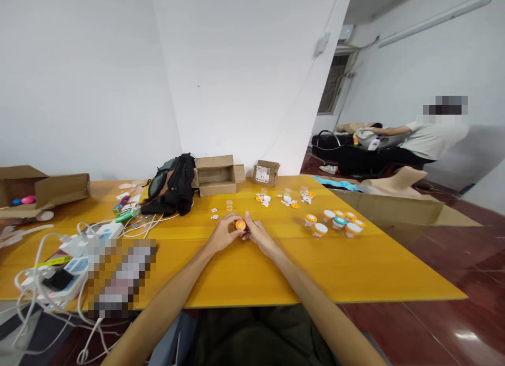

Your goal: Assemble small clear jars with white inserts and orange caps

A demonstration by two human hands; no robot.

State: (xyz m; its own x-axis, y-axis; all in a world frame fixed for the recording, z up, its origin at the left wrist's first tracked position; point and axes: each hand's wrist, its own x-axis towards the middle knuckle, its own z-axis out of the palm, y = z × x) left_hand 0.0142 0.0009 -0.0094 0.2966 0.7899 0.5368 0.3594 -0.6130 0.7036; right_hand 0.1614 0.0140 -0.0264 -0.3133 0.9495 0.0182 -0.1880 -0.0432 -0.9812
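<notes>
One orange-lidded jar (240,225) | left hand (224,234), right hand (260,237) | fingers closed around it

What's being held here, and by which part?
An orange lid, by its edge, in the left hand; how the right hand meets it is unclear.

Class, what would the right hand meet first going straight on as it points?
The right hand, pointing forward and leftward, would probably meet the orange lid first, with the left hand just beyond; exact depth is unclear.
</notes>
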